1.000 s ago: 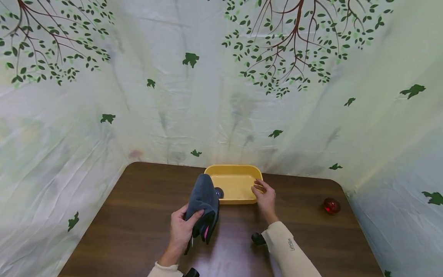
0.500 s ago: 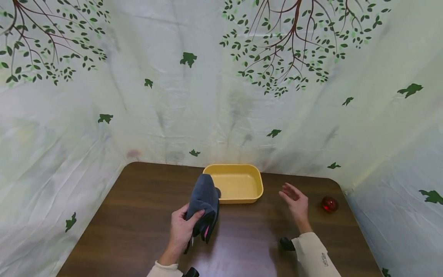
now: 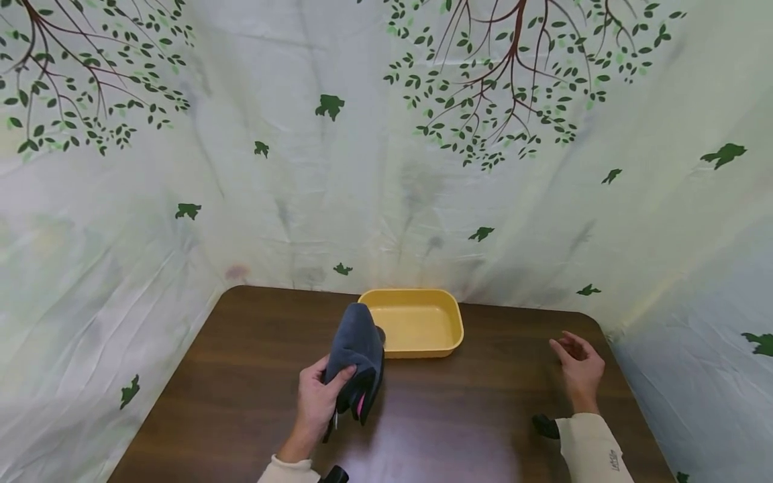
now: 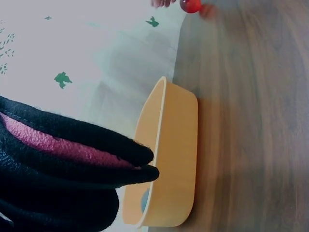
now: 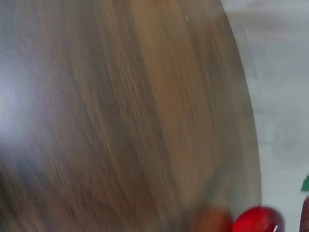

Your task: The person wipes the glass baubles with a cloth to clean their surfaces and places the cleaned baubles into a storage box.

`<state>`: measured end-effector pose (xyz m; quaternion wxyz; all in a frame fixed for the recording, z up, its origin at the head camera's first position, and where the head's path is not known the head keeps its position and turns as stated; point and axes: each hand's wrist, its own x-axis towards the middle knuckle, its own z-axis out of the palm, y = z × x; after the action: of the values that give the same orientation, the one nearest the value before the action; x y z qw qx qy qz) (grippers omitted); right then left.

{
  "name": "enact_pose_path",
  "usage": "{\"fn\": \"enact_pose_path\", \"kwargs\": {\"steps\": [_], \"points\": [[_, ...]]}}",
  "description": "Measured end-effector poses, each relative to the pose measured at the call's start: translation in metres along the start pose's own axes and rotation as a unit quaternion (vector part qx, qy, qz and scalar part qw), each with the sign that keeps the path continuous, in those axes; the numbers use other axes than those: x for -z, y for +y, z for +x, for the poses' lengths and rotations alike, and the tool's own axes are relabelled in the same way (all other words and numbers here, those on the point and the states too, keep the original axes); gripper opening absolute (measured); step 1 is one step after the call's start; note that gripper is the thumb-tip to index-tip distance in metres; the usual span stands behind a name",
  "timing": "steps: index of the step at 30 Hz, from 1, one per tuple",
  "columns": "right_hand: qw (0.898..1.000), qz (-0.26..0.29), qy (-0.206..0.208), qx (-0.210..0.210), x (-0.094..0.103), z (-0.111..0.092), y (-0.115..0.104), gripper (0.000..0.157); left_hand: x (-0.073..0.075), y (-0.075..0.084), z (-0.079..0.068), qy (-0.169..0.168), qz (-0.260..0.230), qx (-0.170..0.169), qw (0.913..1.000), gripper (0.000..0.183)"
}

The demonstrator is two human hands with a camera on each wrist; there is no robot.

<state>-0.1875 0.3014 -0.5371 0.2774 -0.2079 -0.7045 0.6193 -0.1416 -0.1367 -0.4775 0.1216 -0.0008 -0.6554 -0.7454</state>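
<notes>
My left hand (image 3: 315, 402) grips a folded, soft blue-grey fabric item (image 3: 356, 345) with black edges and a pink inside; its exact kind is unclear. In the left wrist view the black folds (image 4: 72, 145) show pink between them. My right hand (image 3: 581, 369) hovers over the table's right side, fingers bent and apart. A shiny red ball (image 5: 258, 221) lies near it on the table, hidden behind the hand in the head view. The left wrist view has the red ball (image 4: 190, 5) just beside the right fingertips, with a small gap.
A yellow tray (image 3: 423, 353) stands at the back middle of the brown table (image 3: 253, 355). Inside it sits a dark round object (image 4: 145, 199), mostly behind the fabric item. A pale curtain (image 3: 374, 168) with leaf prints hangs close behind the table.
My right hand has moved from the tray's right edge rightward to the red ball, which it now hides in the head view. The left hand keeps holding the fabric item in place.
</notes>
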Motion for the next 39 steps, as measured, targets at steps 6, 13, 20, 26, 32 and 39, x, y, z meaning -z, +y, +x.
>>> {"fn": "enact_pose_path", "kwargs": {"steps": [6,13,20,26,32,39], "points": [[0.997,-0.035,0.076,0.002,0.017,0.021,0.024,0.032,0.002,-0.001,0.000,-0.010,0.007,0.002,0.9999,0.021],[0.991,-0.095,0.090,-0.031,0.029,0.033,0.036,0.046,0.003,-0.001,-0.002,-0.013,0.007,0.008,0.9999,0.023],[0.992,-0.036,0.048,-0.114,0.038,0.038,0.043,0.056,0.003,-0.003,-0.005,-0.004,0.012,0.011,0.9999,0.023],[0.984,-0.089,-0.002,-0.156,0.041,0.040,0.051,0.070,0.003,-0.004,-0.006,-0.001,0.000,0.010,1.0000,0.023],[0.983,-0.090,-0.001,-0.160,0.039,0.035,0.061,0.079,0.004,-0.004,-0.006,0.005,0.007,0.006,0.9999,0.022],[0.985,-0.077,0.022,-0.152,0.033,0.030,0.065,0.074,0.006,-0.005,-0.005,0.007,0.010,0.003,0.9999,0.020]]}}
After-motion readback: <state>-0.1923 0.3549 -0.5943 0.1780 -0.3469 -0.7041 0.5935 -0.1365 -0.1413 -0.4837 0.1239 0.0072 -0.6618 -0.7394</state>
